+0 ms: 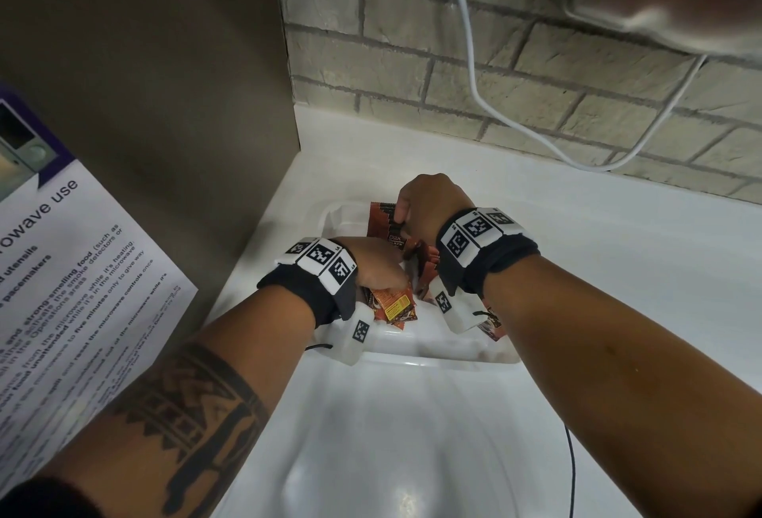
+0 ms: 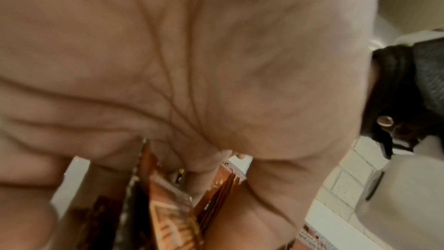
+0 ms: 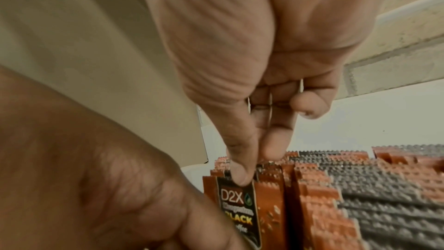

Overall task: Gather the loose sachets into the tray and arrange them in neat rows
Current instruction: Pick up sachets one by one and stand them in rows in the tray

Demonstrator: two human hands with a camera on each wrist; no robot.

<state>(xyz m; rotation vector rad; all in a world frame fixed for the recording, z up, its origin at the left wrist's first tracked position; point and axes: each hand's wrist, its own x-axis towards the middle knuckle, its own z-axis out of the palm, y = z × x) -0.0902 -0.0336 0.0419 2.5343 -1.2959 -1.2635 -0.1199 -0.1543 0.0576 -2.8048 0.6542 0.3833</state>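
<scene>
On the white tabletop (image 1: pixel 577 270), the left hand (image 1: pixel 371 266) grips several sachets (image 2: pixel 168 216) over the tray (image 1: pixel 412 346), its grasp clear only from its wrist. The right hand (image 3: pixel 252 83) pinches an upright sachet (image 3: pixel 240 210) among packed rows, visible only from its wrist.

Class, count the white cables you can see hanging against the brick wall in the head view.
1. A single white cable loops down from the top edge across the brick wall and sags just above the counter; more may be hidden.
</scene>
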